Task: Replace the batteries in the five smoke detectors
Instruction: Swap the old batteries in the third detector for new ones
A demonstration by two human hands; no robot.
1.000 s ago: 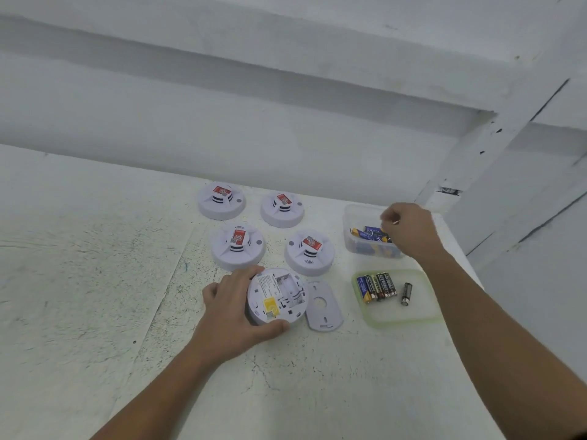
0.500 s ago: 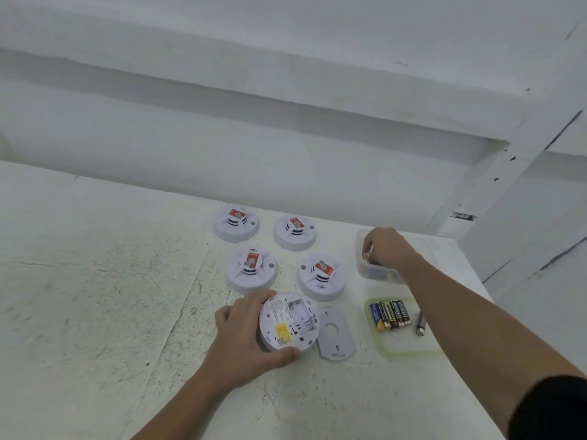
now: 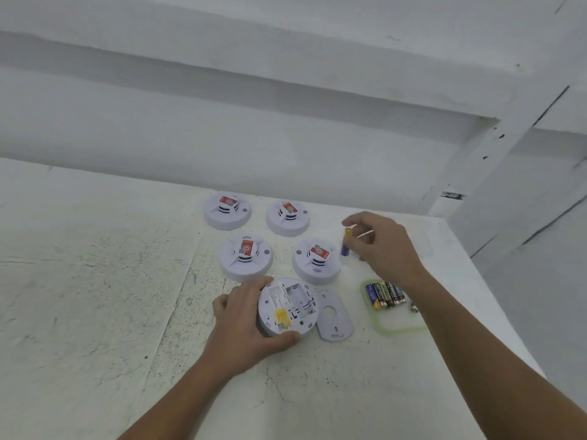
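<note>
While the left hand (image 3: pixel 241 325) grips the overturned round white plastic smoke detector (image 3: pixel 287 308) by its rim, fingers curled over the far-left edge and thumb on the near edge, that detector lies on the scuffed white table (image 3: pixel 95 281) with its uncovered battery bay and a yellow label facing up; just right of it, touching or nearly so, lies the flat white plastic cover plate (image 3: pixel 333 315); behind it stand four red-labelled white dome-shaped smoke detectors (image 3: pixel 246 257) in two rows of two, the nearer row close to its far rim; beyond and to the right of it, raised above the table, the right hand (image 3: pixel 381 246) pinches a purple-and-gold cylindrical battery (image 3: pixel 346 244) between thumb and fingertips, the battery roughly upright with its gold end up; farther right of the overturned detector, past the cover plate, lies a pale green translucent plastic lid (image 3: pixel 397 325) carrying a row of dark cylindrical batteries (image 3: pixel 384 295) side by side; the right forearm crosses above that lid's right edge.
</note>
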